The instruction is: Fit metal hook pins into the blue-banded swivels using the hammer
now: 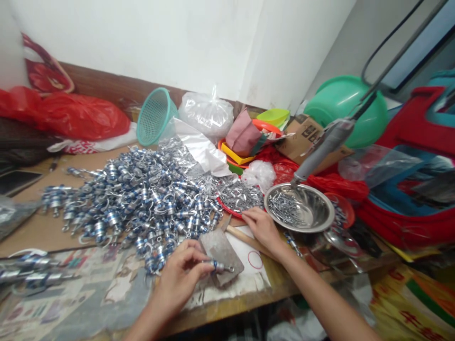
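My left hand [183, 274] is closed in a pinch around a small blue-and-silver metal fitting [219, 266] with an eyelet at its end. The fitting lies over a grey block [222, 251], its eyelet pointing right. My right hand [262, 228] reaches to the near rim of a red tray [232, 213] heaped with small silver metal pieces [241, 195]. Its fingertips are drawn together there; whatever they pinch is too small to make out. Under the right wrist runs the wooden handle of a hammer [245, 238], its head beside the block.
A large heap of blue-and-silver fittings [142, 203] covers the left of the table. To the right stands a steel bowl [316, 208] with thin metal pins, below a grey-handled tool [325, 144] on a cable. Behind are a green basket [156, 118] and a plastic bag [208, 116].
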{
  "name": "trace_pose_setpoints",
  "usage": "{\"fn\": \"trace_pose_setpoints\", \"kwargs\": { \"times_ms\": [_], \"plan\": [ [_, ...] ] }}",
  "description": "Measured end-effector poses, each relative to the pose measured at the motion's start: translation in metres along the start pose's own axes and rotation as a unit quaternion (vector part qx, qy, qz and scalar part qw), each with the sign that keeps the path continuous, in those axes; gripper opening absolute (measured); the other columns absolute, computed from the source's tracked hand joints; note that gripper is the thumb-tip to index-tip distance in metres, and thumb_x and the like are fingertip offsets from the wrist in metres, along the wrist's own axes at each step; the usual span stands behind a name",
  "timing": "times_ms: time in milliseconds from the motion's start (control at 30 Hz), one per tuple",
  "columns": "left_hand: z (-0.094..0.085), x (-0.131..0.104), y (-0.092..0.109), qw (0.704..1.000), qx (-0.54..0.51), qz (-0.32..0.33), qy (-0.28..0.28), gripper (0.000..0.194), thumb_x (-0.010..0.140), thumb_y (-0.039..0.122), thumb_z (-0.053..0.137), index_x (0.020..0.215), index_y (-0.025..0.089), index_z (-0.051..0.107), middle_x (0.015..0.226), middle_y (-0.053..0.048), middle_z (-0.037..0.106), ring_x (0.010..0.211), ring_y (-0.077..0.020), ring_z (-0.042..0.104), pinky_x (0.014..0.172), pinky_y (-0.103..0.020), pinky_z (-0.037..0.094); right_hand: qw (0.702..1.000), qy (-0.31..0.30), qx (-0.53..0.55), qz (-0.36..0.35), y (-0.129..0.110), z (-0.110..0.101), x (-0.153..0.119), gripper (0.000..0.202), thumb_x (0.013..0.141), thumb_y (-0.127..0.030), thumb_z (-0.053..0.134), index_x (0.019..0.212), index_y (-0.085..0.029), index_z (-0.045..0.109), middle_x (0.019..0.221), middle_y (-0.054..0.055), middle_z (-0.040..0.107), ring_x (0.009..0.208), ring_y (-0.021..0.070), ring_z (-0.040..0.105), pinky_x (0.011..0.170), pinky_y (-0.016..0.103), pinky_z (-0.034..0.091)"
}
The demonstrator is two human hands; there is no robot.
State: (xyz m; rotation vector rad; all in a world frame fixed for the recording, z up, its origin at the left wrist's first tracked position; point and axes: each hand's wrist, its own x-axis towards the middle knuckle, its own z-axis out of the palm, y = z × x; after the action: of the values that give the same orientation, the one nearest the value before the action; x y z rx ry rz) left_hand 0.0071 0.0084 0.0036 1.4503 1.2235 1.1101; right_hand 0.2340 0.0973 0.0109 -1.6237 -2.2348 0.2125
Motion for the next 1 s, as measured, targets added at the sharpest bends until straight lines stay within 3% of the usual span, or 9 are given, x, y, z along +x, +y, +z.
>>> {"fn": "trace_pose_setpoints", "kwargs": {
  "times_ms": [100,233,467,733,867,1000],
  "plan": [
    [0.002,0.000,0.002,0.998,0.047,0.025,0.017,0.006,0.067,0.022,0.065,0.061,0.021,0.067,0.069,-0.003,0.059,0.069,-0.0180,0.056,0.062,-0.027,0.043,0.999,0.000,-0.035,0.003,-0.001,0.008,0.045,0.027,0.082,-0.023,0.053,0.106,-0.017,0.061,0.099,0.008,0.061,0.092,0.0166,0.056,0.079,0.025,0.041],
    [-0.001,-0.003,0.010,0.998,0.054,0.005,0.026,0.003,0.064,0.021,0.068,0.062,0.021,0.070,0.065,-0.004,0.063,0.066,-0.0186,0.058,0.061,-0.027,0.043,0.996,-0.036,-0.082,0.005,0.001,0.020,0.078,0.018,0.074,-0.030,0.062,0.086,-0.020,0.069,0.086,0.006,0.064,0.084,0.0180,0.058,0.072,0.024,0.040],
    [-0.004,-0.010,0.015,1.000,0.020,0.005,0.001,0.008,0.068,0.018,0.062,0.068,0.017,0.071,0.067,-0.005,0.062,0.062,-0.0159,0.058,0.055,-0.025,0.045,0.987,-0.007,-0.157,0.046,0.019,0.013,0.065,0.028,0.087,-0.028,0.041,0.085,-0.019,0.068,0.089,0.008,0.065,0.083,0.0189,0.059,0.069,0.026,0.040],
    [-0.003,-0.015,0.018,0.999,0.040,0.036,0.000,0.009,0.069,0.017,0.062,0.069,0.015,0.071,0.066,-0.006,0.063,0.064,-0.0162,0.059,0.059,-0.026,0.044,0.991,0.036,-0.131,0.001,0.003,-0.002,0.041,0.026,0.085,-0.027,0.043,0.088,-0.023,0.068,0.091,0.003,0.068,0.084,0.0147,0.060,0.075,0.021,0.039],
    [-0.004,-0.017,0.020,0.998,0.052,0.040,0.003,0.009,0.070,0.019,0.063,0.070,0.016,0.071,0.067,-0.006,0.064,0.064,-0.0158,0.059,0.058,-0.025,0.044,0.991,0.055,-0.120,0.037,0.002,0.000,0.042,0.020,0.080,-0.026,0.050,0.076,-0.018,0.068,0.078,0.007,0.068,0.074,0.0199,0.061,0.064,0.026,0.040],
    [-0.004,-0.021,0.022,0.999,0.033,0.027,0.006,0.007,0.068,0.018,0.064,0.068,0.017,0.070,0.065,-0.004,0.064,0.063,-0.0153,0.059,0.056,-0.024,0.045,0.991,0.086,-0.081,0.056,0.007,-0.001,0.046,0.020,0.081,-0.029,0.050,0.079,-0.016,0.066,0.077,0.010,0.067,0.072,0.0224,0.061,0.062,0.029,0.040]
  ]
}}
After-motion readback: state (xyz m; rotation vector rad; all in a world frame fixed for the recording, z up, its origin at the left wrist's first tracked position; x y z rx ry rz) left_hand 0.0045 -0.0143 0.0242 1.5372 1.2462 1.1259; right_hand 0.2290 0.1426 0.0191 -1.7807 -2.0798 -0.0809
